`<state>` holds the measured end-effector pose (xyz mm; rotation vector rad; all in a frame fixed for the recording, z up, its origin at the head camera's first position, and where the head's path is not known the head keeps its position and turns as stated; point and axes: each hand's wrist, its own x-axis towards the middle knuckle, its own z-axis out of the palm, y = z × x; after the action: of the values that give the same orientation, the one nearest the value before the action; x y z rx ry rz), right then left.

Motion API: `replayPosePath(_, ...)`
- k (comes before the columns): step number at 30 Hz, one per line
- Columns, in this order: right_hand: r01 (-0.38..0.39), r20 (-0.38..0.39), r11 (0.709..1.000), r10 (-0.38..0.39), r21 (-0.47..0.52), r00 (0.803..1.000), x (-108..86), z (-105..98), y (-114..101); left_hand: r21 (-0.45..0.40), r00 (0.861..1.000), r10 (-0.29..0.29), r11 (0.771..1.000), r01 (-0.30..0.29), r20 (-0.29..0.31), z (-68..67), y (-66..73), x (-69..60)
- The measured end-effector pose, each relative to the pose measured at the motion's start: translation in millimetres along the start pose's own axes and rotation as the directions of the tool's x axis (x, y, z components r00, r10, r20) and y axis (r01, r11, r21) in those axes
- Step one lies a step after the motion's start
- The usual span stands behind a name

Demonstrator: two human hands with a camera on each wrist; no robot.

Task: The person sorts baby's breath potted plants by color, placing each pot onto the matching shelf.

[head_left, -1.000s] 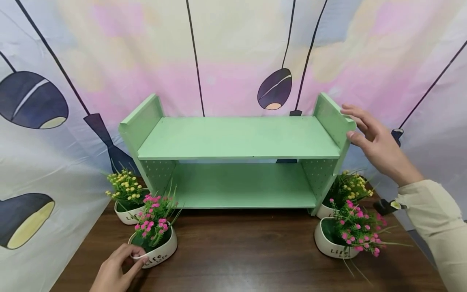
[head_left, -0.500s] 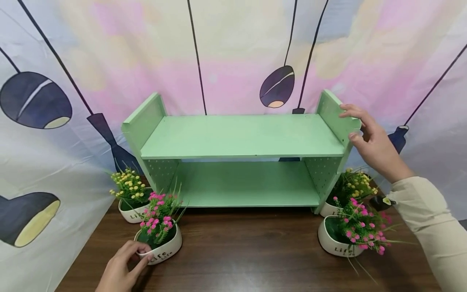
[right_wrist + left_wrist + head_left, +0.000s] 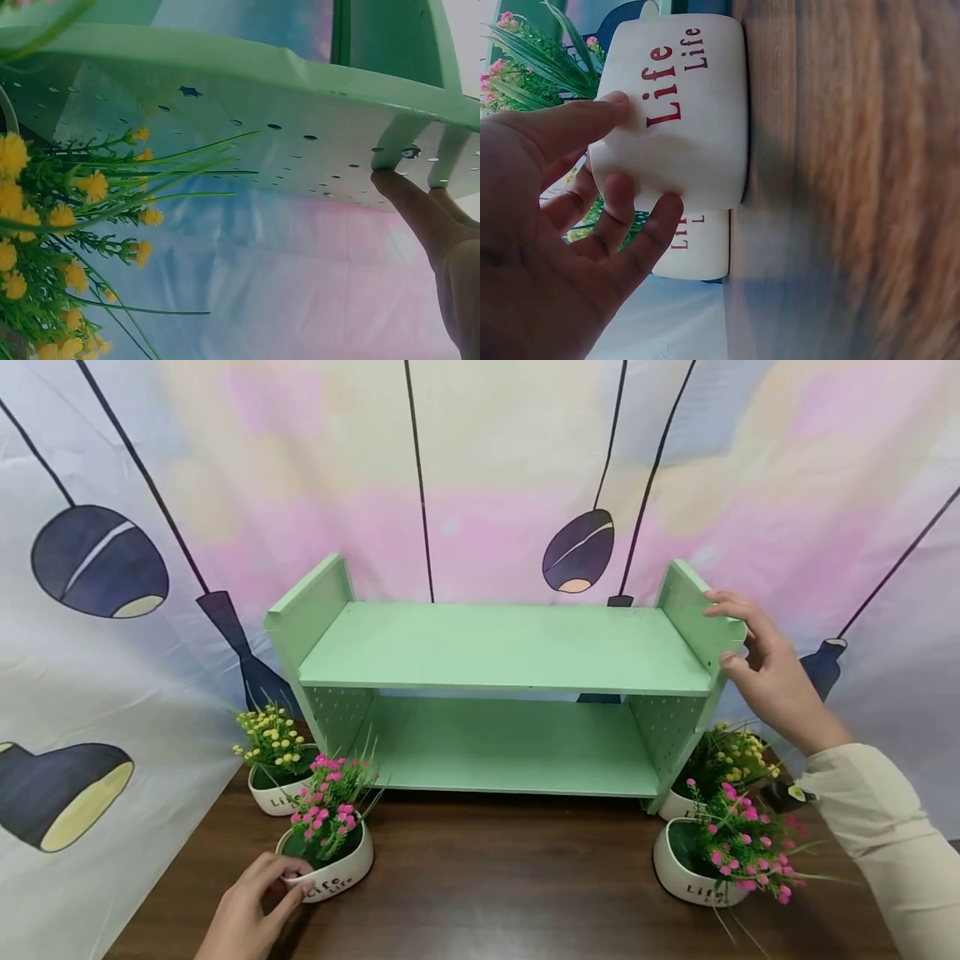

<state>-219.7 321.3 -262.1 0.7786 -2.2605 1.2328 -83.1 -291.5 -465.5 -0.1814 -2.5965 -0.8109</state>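
In the head view, a green two-tier shelf (image 3: 510, 647) stands on the wooden table. At lower left, my left hand (image 3: 251, 902) pinches the rim of a white "Life" pot (image 3: 341, 881) with pink flowers. The left wrist view shows the thumb on the outside wall of this pot (image 3: 697, 127), which sits on the table. My right hand (image 3: 776, 672) is at the shelf's upper right side panel (image 3: 693, 614). In the right wrist view, extended fingers (image 3: 412, 206) touch the outer face of this perforated panel (image 3: 247, 142). The right thumb is hidden there.
A yellow-flowered pot (image 3: 277, 793) stands behind the left pink one. On the right, another pink-flowered pot (image 3: 686, 877) stands in front of a yellow-flowered pot (image 3: 675, 806), beside the shelf. A painted cloth (image 3: 480, 468) hangs behind the table (image 3: 480, 877).
The head view has shifted slightly. My right hand sits slightly farther left against the side panel. The left hand keeps its pinch on the pot rim.
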Motion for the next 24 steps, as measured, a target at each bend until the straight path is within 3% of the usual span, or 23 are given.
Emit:
replayPosePath(8,-0.015,-0.007,1.0,0.015,0.007,1.0,-3.5,4.1,0.2,0.0,1.0,-0.011,1.0,0.011,-0.004,3.3,-3.2,-2.6)
replayPosePath(24,-0.041,0.012,0.999,0.041,0.006,0.999,-3.5,2.7,-1.0,-0.009,0.998,0.032,0.999,-0.032,-0.054,5.8,-3.8,0.6)
